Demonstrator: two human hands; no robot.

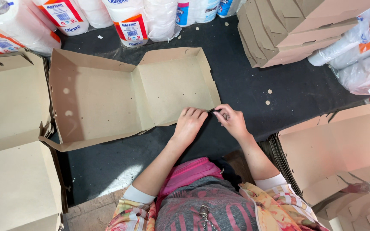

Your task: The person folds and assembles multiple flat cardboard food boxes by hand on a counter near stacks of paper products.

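An open brown cardboard box (120, 96) lies on the black table surface (253, 90) in front of me, its lid half to the left and its tray half to the right. My left hand (189, 123) presses on the near right wall of the tray half. My right hand (232, 119) pinches the corner flap at the near right corner of the same box, fingers curled on the cardboard edge. The two hands are nearly touching at that corner.
Folded boxes are stacked at the left (11, 102) and at the far right (292, 30). Flat cardboard blanks are piled at the right (335, 145). Plastic-wrapped stacks of white cups (129, 19) line the far edge and the right (360, 55). Small punched cardboard discs (270, 91) dot the table.
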